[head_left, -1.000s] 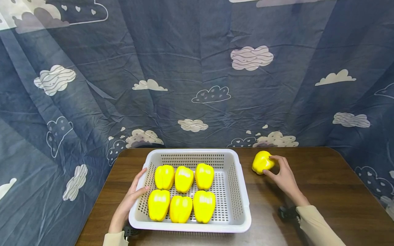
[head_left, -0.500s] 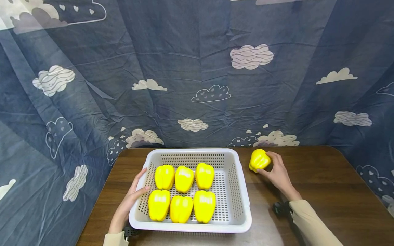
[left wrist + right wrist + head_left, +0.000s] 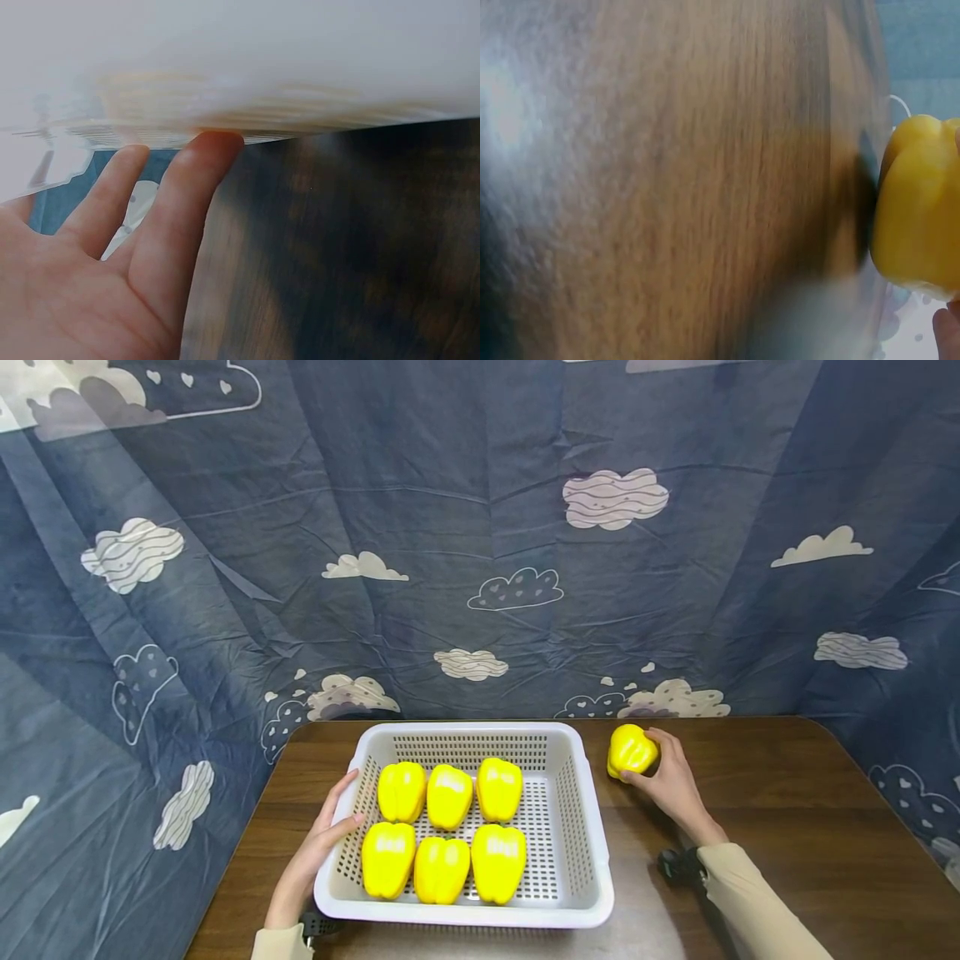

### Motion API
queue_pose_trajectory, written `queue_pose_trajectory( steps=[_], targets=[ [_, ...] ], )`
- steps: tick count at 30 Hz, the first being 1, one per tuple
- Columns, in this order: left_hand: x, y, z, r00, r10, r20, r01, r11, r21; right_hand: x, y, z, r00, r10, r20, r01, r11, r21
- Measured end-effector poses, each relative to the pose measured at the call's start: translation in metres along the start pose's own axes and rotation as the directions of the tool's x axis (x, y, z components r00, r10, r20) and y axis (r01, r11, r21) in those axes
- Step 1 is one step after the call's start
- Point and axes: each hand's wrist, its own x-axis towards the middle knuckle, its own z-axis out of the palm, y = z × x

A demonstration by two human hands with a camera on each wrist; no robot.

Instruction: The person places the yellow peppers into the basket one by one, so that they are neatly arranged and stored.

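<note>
In the head view, a white perforated plastic basket [image 3: 592, 827] stands on the table, with two rows of yellow bell peppers [image 3: 449, 797] inside. My left hand [image 3: 309, 852] holds the basket's left side, its thumb over the rim. The left wrist view shows fingers [image 3: 176, 202] against the outer wall; the thumb is hidden there. To the right of the basket, my right hand [image 3: 672, 783] grips another yellow bell pepper [image 3: 630, 750] between thumb and fingers. That pepper [image 3: 922, 210] fills the right edge of the right wrist view, where little of the hand shows.
A brown wooden table [image 3: 780, 810] carries everything. Just behind its back edge hangs a dark blue cloth [image 3: 420, 635] printed with clouds. The right side of the basket's bare inner floor [image 3: 542, 852] shows beside the peppers.
My right hand and its bell pepper have shifted slightly left, closer to the basket; the pepper has turned a little. The left hand and basket stay in place.
</note>
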Motion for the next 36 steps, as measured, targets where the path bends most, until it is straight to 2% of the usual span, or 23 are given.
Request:
queue_pose_trajectory(
  steps=[12, 36],
  targets=[
    [-0.001, 0.000, 0.000, 1.000, 0.002, 0.002, -0.002, 1.000, -0.012, -0.012, -0.016, -0.008, 0.999, -0.006, -0.043, 0.009, 0.997, 0.073],
    [-0.001, 0.000, 0.002, 1.000, 0.003, -0.007, -0.003, 1.000, -0.016, -0.032, -0.065, -0.036, 0.989, -0.080, -0.122, 0.103, 0.976, 0.193]
  ],
)
